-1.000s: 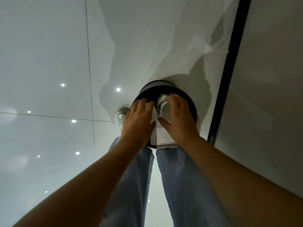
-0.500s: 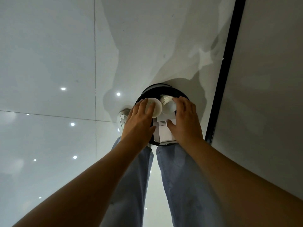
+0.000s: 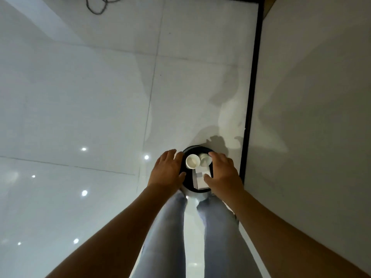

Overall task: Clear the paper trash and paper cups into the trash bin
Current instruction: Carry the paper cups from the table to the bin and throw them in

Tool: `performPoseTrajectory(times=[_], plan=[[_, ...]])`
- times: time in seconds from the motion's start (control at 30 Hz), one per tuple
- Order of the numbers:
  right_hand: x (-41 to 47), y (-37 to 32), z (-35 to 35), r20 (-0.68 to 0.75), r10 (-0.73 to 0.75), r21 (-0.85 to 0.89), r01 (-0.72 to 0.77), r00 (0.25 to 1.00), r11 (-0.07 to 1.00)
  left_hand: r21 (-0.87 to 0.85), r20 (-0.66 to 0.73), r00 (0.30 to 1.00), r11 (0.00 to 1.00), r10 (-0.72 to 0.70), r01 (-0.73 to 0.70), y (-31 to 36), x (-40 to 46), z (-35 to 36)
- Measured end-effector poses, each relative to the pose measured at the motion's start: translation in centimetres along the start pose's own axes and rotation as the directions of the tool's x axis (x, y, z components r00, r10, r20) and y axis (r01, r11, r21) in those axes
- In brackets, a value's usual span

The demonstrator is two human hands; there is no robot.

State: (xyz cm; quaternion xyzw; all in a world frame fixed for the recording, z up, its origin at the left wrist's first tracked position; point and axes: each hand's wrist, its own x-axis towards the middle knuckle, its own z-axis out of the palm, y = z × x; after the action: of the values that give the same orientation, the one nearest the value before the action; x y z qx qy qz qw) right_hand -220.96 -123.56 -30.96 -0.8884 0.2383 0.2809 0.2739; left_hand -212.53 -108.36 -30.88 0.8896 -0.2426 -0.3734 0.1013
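With both hands, left hand (image 3: 167, 170) and right hand (image 3: 222, 173), spread empty above the trash bin (image 3: 187, 184), the paper cups (image 3: 192, 161) between them should settle inside before withdrawal.

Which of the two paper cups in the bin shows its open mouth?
The left white paper cup, beside the left hand; the other cup lies tilted.

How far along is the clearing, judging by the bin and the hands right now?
Done: two paper cups and a piece of white paper trash sit inside the black trash bin. In hand: nothing; the left hand and right hand are open on either side of the bin, holding nothing. Left: no other trash shows on the floor tiles, but any table is out of view.
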Motion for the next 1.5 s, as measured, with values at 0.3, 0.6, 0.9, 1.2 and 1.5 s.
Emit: performPoseTrajectory(times=[0.3,0.6,0.9,1.2,1.5], plan=[[-9.1,-8.7,-7.1,0.091,-0.301,-0.170,0.313,0.949,0.935,0.020,-0.151,0.972,0.982,-0.181,0.186,1.4,-13.2,-7.0],[-18.9,-18.8,-6.6,0.357,-0.568,-0.382,0.671,0.741,0.635,-0.243,-0.333,0.798,0.864,-0.502,0.442,0.0,-29.9,-6.5],[-30.7,-32.8,4.5,0.629,-0.656,-0.411,0.895,0.417,0.175,-0.571,-0.311,0.470,0.558,-0.826,0.603,-8.6,-47.8,-0.9],[-48.2,-44.7,24.3,0.803,-0.578,-0.288,0.944,0.147,-0.161,-0.735,-0.130,0.202,0.231,-0.971,0.637,-19.2,-70.6,9.9],[-61.1,-53.1,39.4,0.888,-0.451,-0.101,0.924,-0.083,-0.368,-0.802,0.037,-0.006,-0.033,-0.999,0.596,-27.7,-86.5,17.1]])
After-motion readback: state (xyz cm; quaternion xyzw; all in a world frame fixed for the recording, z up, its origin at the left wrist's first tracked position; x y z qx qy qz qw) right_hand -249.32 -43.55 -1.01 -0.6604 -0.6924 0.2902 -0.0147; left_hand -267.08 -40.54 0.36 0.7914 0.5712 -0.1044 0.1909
